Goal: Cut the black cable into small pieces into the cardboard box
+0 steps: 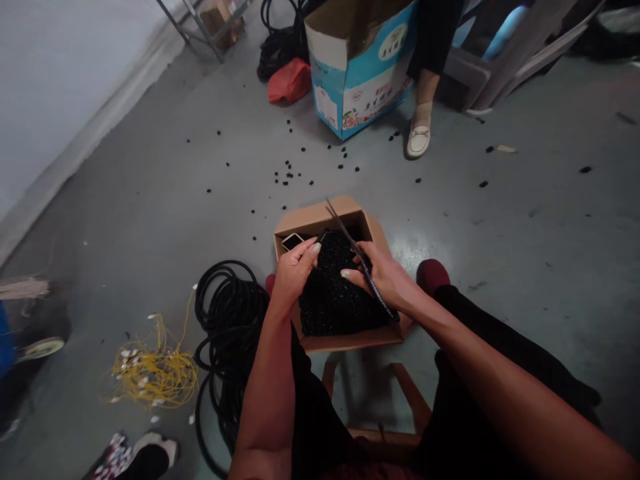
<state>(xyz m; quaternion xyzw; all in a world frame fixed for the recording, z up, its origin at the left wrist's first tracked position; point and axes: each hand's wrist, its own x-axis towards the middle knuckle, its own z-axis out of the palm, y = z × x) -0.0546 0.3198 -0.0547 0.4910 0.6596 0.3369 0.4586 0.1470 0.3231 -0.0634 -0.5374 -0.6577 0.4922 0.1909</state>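
Note:
My left hand is closed, thumb against fingers, on a short black ridged strip whose tip pokes out past the fingertips. Across the fingers of my right hand lies a long thin dark strip, slanting from upper left to lower right; light marks run along its lower end. Its exact kind is unclear. The right thumb stretches toward the left hand. Both hands are over an open cardboard box filled with small black parts. A phone-like object rests in the box's upper left corner.
A wooden stool stands beneath the box. Coiled black hose and tangled yellow cords lie on the left. Ahead are scattered black bits, a blue-white carton, a red bag and another person's shoe.

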